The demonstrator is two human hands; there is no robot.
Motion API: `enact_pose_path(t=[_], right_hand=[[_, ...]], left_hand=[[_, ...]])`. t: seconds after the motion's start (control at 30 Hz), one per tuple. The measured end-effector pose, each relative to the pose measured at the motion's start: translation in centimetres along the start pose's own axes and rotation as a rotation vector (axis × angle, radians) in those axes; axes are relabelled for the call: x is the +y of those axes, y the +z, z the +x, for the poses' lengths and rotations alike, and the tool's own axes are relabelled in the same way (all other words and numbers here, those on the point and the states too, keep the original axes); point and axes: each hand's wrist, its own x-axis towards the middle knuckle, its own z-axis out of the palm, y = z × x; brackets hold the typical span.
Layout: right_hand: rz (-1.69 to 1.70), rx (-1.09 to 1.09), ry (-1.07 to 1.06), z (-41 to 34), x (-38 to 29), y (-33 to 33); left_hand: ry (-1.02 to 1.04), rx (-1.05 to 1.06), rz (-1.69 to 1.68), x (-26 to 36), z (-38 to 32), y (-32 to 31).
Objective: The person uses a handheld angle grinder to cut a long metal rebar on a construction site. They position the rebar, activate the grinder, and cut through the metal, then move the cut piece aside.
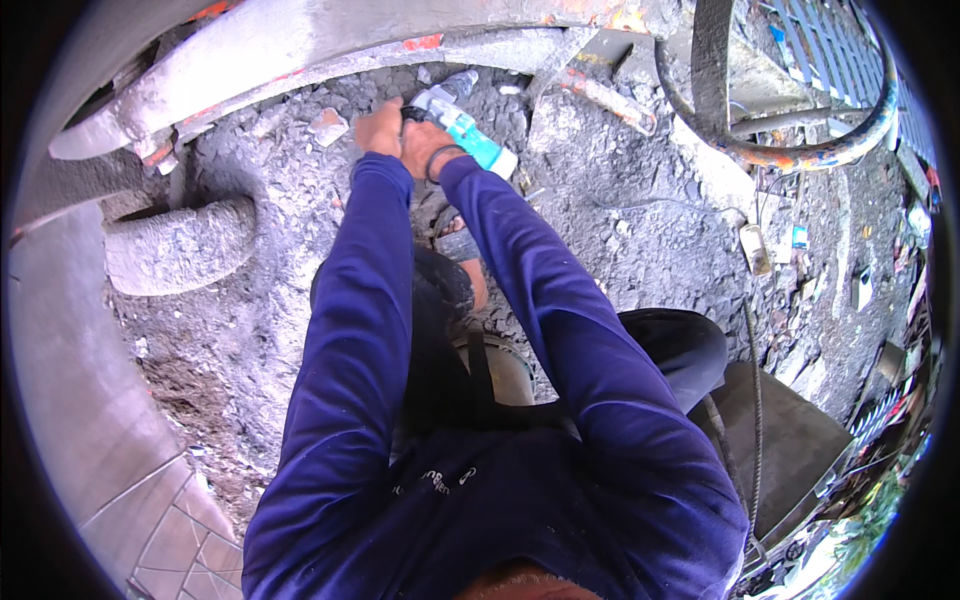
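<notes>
Two bottles or similar objects, one a clear plastic bottle with a turquoise part [476, 142], lie on the rubble just beyond and beside my hands; their exact kind is unclear. My left hand [379, 129] is curled, its fingers blurred, close to the wrist and fingers of the other hand. My right hand [426, 146], with a dark band at its wrist, is against a dark part near the bottle's upper end. Whatever lies between the hands is too small and blurred to tell. Below them, a sandalled foot [459, 244] rests on the ground.
A concrete-crusted drum or frame edge [360, 60] curves across the top. A dusty tyre [180, 247] stands at left. A round metal handwheel [795, 156] juts in at upper right. Broken grey rubble [645, 232] covers the ground, with a cable and a metal plate [787, 442] at right.
</notes>
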Motion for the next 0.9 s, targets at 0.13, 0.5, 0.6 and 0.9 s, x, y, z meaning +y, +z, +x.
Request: enact_pose_path(t=[0.13, 0.5, 0.6, 0.9], right_hand=[[-0.032, 0.035, -0.028, -1.5, 6.3, -1.1], [-0.280, -0.137, 0.199, -20.8, 15.8, 4.8], [-0.269, -0.200, 0.248, -24.7, 15.8, 7.2], [0.152, 0.253, 0.302, -27.5, 12.3, -0.3]], left_hand=[[0.106, -0.199, 0.007, 0.9, -5.5, 4.6], [0.047, -0.357, 0.256, -14.8, -24.6, 8.7], [-0.071, -0.494, 0.425, -18.0, -26.0, 8.6], [0.017, -0.859, -0.059, -4.7, -31.5, 2.0]])
